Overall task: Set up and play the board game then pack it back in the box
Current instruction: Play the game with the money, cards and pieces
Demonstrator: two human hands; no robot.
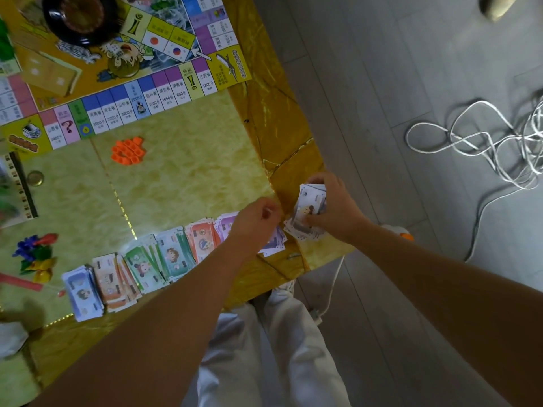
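We gripped play-money stack [312, 205] in right hand [338, 211] at table's [191, 171] right edge. Our left hand [257, 223] hung curled over purple pile [277, 241], end of sorted row [147, 265] along near edge; pinch unclear. We judged: peel single notes, match colour, keep piles square.

Prices 1800, 600 on board [164, 89]
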